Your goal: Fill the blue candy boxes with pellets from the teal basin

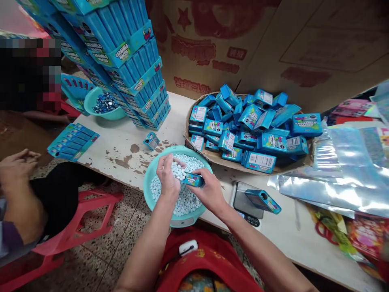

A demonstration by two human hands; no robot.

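Over a turquoise basin (148, 170) of small pale blue candies (187, 200), my right hand (209, 188) grips a small blue box (193, 179) lying on its side. Cupped at the box's left end, my left hand (168, 176) holds a heap of the candies against it. The box's opening is hidden by the candies and fingers. To the right, another blue box (263, 200) stands on a small digital scale (247, 202). One more small blue box (151, 140) sits on the table just behind the basin.
A cardboard tray (225, 160) piled with blue boxes is behind right. Tall stacks of blue display cartons (133, 61) rise behind left, beside a bowl of dark blue pieces (91, 103). Silvery sheets (328, 182) lie right. Another person's hands (20, 166) are at left, near a red stool (73, 227).
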